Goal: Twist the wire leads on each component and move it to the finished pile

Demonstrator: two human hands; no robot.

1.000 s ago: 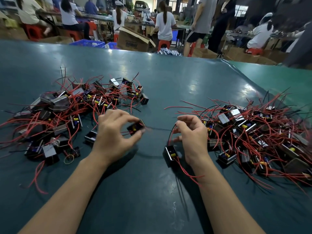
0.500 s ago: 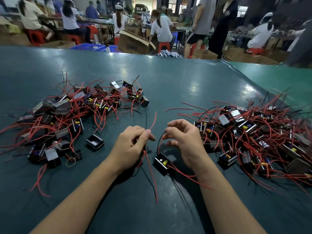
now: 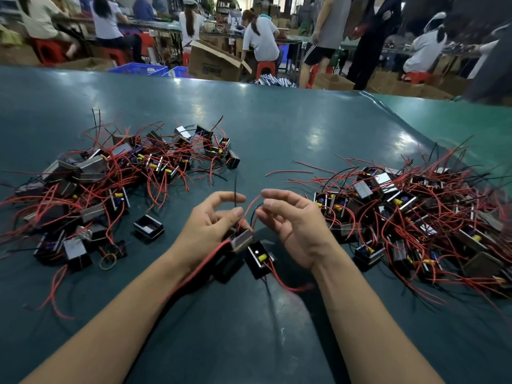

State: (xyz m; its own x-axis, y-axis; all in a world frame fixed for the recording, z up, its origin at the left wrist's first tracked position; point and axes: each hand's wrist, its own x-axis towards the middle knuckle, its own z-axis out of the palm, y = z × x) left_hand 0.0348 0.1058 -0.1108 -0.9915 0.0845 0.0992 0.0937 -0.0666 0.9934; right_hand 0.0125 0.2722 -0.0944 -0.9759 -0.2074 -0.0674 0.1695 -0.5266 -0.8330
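The green worktop [image 3: 277, 128] carries two heaps of small black components trailing red and black wire. The right pile [image 3: 415, 212] is the wider one, its leads splaying out loose and mostly straight, so it looks like the stock not yet done. The left pile [image 3: 110, 184] has more bent and curled leads and reads as the finished pile, though I cannot make out individual twists there. Both heaps are large, so the job seems somewhere in the middle, with plenty left on the right.

Between the piles, near the worktop's front edge, the left hand [image 3: 210, 231] holds the component in hand [image 3: 241, 241]: a small dark block with a pale metallic face, gripped by curled fingers, a long red lead running back along the forearm. Its black lead stands up past the thumb and a shorter red lead [image 3: 250, 206] arcs toward the right hand [image 3: 291, 228]. The right grip is half closed, fingers curled with the tips gathered at the end of that red lead; whether they actually pinch it I cannot tell. The two leads stand apart, so this piece looks untwisted.

Just beside it, a second component [image 3: 259, 256] with a yellow part lies on the worktop, untouched.
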